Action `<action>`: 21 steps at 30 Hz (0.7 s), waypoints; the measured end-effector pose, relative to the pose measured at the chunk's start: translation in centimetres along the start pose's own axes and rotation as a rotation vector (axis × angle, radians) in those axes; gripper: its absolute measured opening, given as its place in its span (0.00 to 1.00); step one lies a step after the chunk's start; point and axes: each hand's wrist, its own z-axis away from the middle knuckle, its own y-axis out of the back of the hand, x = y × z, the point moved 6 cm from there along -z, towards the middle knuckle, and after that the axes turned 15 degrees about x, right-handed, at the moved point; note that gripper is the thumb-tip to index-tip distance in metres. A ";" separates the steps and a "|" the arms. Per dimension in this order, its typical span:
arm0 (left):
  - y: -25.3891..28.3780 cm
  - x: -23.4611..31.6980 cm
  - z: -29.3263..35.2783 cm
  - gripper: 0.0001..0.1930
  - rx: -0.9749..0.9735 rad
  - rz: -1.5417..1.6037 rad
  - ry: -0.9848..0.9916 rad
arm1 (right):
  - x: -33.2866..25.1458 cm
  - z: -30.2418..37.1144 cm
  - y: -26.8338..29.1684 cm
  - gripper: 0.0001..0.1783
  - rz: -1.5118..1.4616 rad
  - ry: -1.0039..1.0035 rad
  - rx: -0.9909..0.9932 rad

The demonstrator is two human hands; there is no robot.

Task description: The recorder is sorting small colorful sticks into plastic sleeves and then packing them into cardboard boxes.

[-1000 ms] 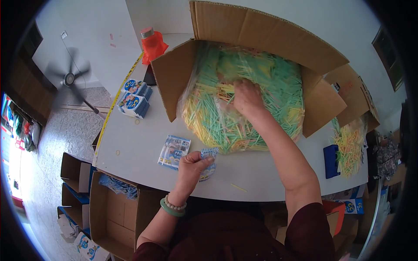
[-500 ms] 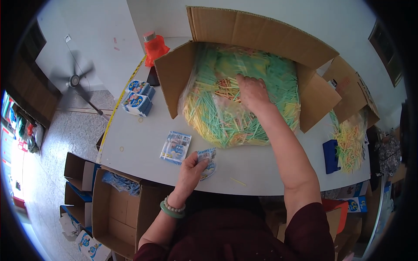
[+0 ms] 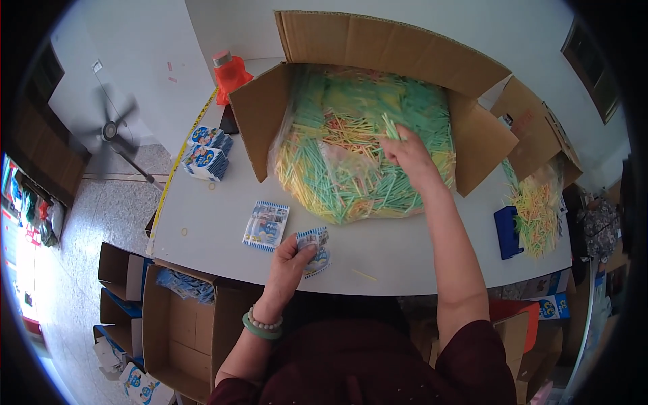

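My left hand (image 3: pixel 290 262) pinches a small blue-and-white plastic packet (image 3: pixel 320 251) near the table's front edge. Just beyond it, to the left, more packets of that kind (image 3: pixel 266 226) lie flat on the table. My right hand (image 3: pixel 413 160) is over the big heap of thin pastel sticks (image 3: pixel 314 192), closed around a small bunch of pale green sticks (image 3: pixel 389 127) that point up and away. The heap, in green, yellow and orange, lies in a clear plastic bag inside an opened cardboard carton (image 3: pixel 385 44). A single yellow stick (image 3: pixel 364 275) rests on the table.
Upright packet stacks (image 3: pixel 206 162) stand at the left by the yellow tape edge. Behind them is a bottle in a red bag (image 3: pixel 229 75). A blue holder (image 3: pixel 507 233) and a smaller stick pile (image 3: pixel 536 216) are at right. Open boxes (image 3: pixel 182 331) stand below left; a fan (image 3: pixel 110 131) spins.
My right hand has come up from the heap, slightly right and nearer, now with green sticks showing in its fingers. The left hand keeps its packet. The whole view has shifted slightly.
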 end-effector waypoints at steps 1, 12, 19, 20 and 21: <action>0.0 0.1 0.0 0.05 0.006 -0.001 0.005 | -0.2 2.2 -0.7 0.09 -0.255 -0.074 -0.077; -6.7 1.8 2.1 0.08 -0.110 -0.947 -1.094 | 2.5 16.3 -7.3 0.08 -0.816 -0.418 -0.402; -6.0 0.8 1.3 0.10 -0.213 -0.569 -0.763 | 4.2 16.7 -7.8 0.07 -0.847 -0.509 -0.368; -5.8 0.7 1.2 0.10 -0.214 -0.573 -0.761 | 4.6 16.4 -7.4 0.07 -0.732 -0.423 -0.325; -5.3 0.3 0.8 0.10 -0.204 -0.536 -0.669 | 4.9 16.2 -7.2 0.08 -0.616 -0.337 -0.282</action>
